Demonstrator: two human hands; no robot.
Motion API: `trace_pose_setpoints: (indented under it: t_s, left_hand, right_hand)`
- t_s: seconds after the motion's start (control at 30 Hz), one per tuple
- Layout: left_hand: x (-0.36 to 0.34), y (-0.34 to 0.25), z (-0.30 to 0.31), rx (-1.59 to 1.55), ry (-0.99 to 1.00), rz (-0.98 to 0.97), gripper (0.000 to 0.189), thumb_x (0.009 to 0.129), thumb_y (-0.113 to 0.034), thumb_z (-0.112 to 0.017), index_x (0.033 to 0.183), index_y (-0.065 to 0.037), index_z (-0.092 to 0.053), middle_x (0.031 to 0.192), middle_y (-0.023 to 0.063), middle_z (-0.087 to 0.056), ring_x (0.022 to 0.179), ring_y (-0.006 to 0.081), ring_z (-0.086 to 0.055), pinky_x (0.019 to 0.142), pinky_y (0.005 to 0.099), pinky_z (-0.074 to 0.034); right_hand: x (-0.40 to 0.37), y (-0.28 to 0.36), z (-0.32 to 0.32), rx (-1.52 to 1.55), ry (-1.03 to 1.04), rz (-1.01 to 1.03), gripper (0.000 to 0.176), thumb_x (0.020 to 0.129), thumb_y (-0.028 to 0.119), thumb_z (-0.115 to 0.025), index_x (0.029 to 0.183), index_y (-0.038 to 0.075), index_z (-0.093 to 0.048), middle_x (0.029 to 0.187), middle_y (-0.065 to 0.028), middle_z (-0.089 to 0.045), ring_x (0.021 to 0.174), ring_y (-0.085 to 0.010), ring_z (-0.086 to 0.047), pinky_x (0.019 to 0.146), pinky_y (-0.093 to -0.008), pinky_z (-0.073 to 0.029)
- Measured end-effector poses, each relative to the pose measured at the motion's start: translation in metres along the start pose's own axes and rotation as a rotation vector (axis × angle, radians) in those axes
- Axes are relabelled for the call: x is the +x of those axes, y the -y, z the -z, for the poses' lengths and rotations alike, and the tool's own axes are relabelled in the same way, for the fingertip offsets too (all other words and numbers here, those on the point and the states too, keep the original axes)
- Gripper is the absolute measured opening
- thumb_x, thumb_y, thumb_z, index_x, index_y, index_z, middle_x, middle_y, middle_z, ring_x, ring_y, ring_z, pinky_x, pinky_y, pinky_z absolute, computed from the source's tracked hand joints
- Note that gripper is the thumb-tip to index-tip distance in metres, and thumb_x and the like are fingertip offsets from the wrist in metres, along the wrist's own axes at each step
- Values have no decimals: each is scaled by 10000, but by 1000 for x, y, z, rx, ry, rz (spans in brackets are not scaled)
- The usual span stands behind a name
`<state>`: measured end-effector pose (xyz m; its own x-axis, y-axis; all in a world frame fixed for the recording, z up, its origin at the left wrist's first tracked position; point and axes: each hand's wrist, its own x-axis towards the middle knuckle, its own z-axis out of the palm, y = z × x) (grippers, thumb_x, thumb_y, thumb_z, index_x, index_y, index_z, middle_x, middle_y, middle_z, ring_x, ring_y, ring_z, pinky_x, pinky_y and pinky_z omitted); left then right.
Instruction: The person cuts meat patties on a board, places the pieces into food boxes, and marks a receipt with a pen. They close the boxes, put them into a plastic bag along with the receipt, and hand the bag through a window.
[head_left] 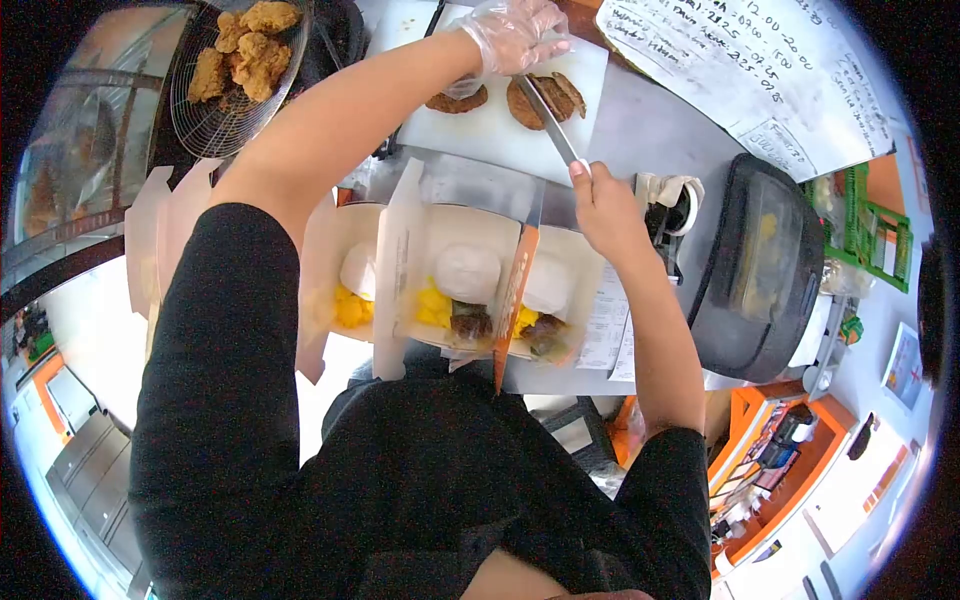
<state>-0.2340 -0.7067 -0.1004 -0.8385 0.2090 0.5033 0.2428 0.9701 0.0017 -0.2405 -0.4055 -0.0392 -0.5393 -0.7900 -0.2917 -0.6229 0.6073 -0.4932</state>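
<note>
My right hand [608, 210], bare, grips a knife [556, 122] by its handle. Its blade reaches up and left onto a browned, flat patty [535, 103], which shows cut strips on its right side. The patty lies on a white cutting board [590, 75]. Just above the blade tip is my left hand [515, 38] in a clear plastic glove, fingers stretched out and apart, with nothing visible in them. A second browned piece [458, 100] sits on the board, partly hidden beneath the glove's cuff.
Nearer me stand several open cardboard boxes [400, 270] with white rice mounds [468, 274], yellow egg-like food [433, 303] and dark pieces. Fried chicken [255, 62] rests in a wire strainer [190, 125] at upper left. A handwritten sheet [720, 60] and a black-rimmed container [725, 290] are at right.
</note>
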Motion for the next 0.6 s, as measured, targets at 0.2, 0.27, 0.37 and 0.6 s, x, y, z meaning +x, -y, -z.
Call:
trace_pose_setpoints:
  t_s: [0.2,0.27,0.37,0.6]
  left_hand:
    - [-4,-9,10,-74,114,74,311,970,-293,-510,1076,-29,-637,1107,156,-621,1077,356,-543,975,465,-421]
    - [-5,-18,15,-82,167,189,312,974,-299,-493,1054,-44,-653,1106,158,-618,1085,359,-540,989,467,-409]
    - [-13,-17,-9,-80,83,245,304,960,-316,-491,997,-82,-682,1099,152,-617,1099,348,-538,1002,467,-392]
    - [-4,-21,22,29,199,50,253,889,-353,-538,856,-151,-687,1086,138,-620,1085,301,-548,985,476,-388]
  right_hand:
    - [4,-3,-8,-55,-1,25,512,1055,388,-371,936,-75,-555,765,-337,-631,762,-525,-627,719,-582,-504]
    - [7,-3,-11,-101,13,30,506,1055,383,-371,945,-79,-547,773,-338,-633,761,-524,-628,714,-580,-509]
    - [14,-10,-15,-151,50,35,501,1055,379,-371,958,-82,-540,784,-340,-635,762,-522,-631,707,-580,-512]
    - [26,-23,-18,-131,79,53,472,1046,362,-409,952,-82,-538,756,-339,-630,748,-519,-635,692,-577,-517]
